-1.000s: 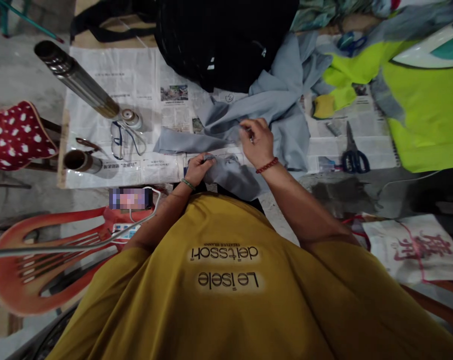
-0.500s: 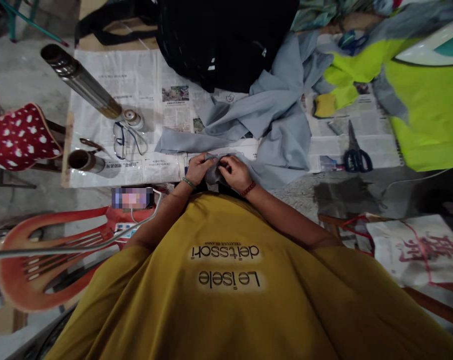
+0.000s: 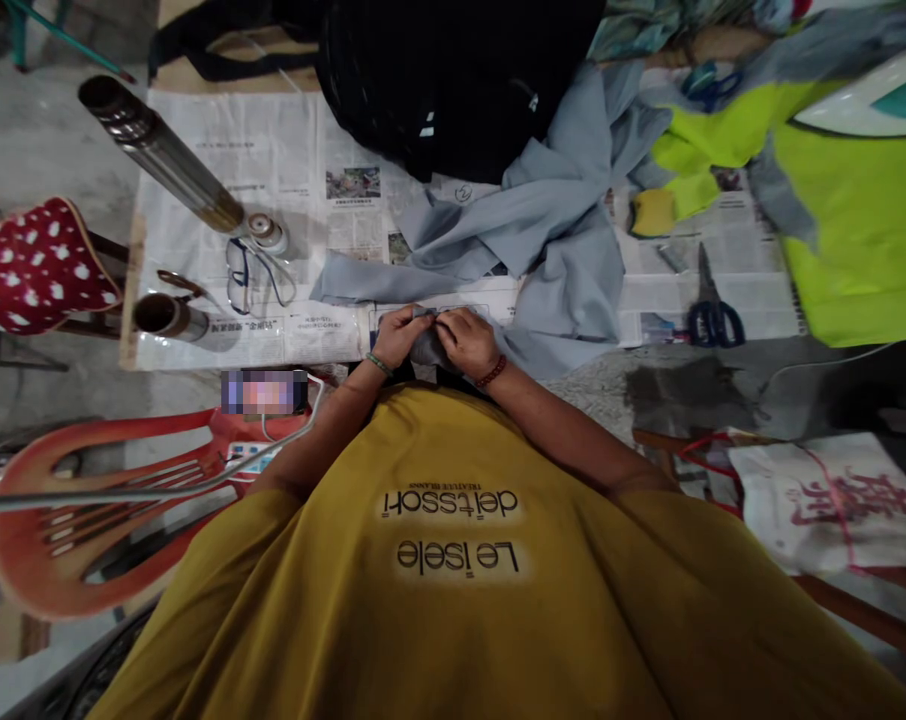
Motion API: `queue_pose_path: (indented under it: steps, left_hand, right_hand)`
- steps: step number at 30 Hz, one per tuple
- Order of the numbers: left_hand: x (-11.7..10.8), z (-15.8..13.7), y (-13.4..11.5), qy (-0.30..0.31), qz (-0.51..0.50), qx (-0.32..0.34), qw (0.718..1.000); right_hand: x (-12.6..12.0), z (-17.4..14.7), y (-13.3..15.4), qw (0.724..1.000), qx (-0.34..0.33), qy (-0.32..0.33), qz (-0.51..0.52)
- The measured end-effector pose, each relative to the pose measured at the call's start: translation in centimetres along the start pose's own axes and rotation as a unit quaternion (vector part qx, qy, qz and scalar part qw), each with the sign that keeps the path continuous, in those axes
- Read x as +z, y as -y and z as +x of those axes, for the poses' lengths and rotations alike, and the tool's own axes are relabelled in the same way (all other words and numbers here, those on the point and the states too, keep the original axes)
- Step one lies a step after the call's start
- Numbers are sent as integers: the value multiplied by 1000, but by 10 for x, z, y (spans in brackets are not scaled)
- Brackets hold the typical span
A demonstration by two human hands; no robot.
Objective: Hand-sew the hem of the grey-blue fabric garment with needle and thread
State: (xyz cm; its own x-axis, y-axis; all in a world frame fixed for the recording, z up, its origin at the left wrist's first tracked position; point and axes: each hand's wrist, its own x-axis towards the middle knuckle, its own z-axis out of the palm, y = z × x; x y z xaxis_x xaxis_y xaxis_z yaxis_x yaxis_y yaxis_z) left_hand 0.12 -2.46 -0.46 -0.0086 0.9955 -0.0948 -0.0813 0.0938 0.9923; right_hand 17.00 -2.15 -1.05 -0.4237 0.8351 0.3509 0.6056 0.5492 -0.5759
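Note:
My left hand [image 3: 398,333] pinches an edge of grey cloth [image 3: 573,285] at the front edge of the table. Close beside it, my right hand [image 3: 468,340] is closed on the same cloth, thumb and forefinger pressed together. The fingertips of both hands almost meet. A darker fold of the fabric hangs down between them. The rest of the cloth lies crumpled to the right and behind my hands. Anything small between my fingers, such as a needle, is too fine to make out.
On the newspaper-covered table [image 3: 295,180] stand a steel thermos [image 3: 168,155], its cap [image 3: 265,233], a cup [image 3: 169,318] and glasses [image 3: 239,280]. Scissors [image 3: 712,310], a yellow sponge-like block [image 3: 653,213], an iron [image 3: 873,100] and a black bag [image 3: 453,90] surround the cloth. A red chair [image 3: 40,520] is left.
My right hand has moved slightly left and lower, its fingers now closer to my left fingertips. My left hand keeps its pinch on the cloth. The view has shifted a little.

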Motion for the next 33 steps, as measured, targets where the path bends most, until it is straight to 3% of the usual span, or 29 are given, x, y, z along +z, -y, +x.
queue_pose_path:
  steps: [6,13,17,24,27,33]
  left_hand:
    - [0,0,1,0,16,-9,1000]
    - [0,2,2,-9,57,11,998]
    - [1,4,6,-23,95,17,995]
    - [2,5,9,-39,115,13,993]
    - [1,2,3,-22,98,20,995]
    - [1,1,1,-10,59,21,998]
  right_hand:
    - [-6,3,4,994,50,-53,75]
    - [-12,8,5,995,23,-39,92]
    - [-16,11,10,993,42,-47,98]
    - [-47,37,27,976,102,-91,172]
    - [-60,58,32,936,178,-76,294]
    - [-81,80,37,758,346,26,553]
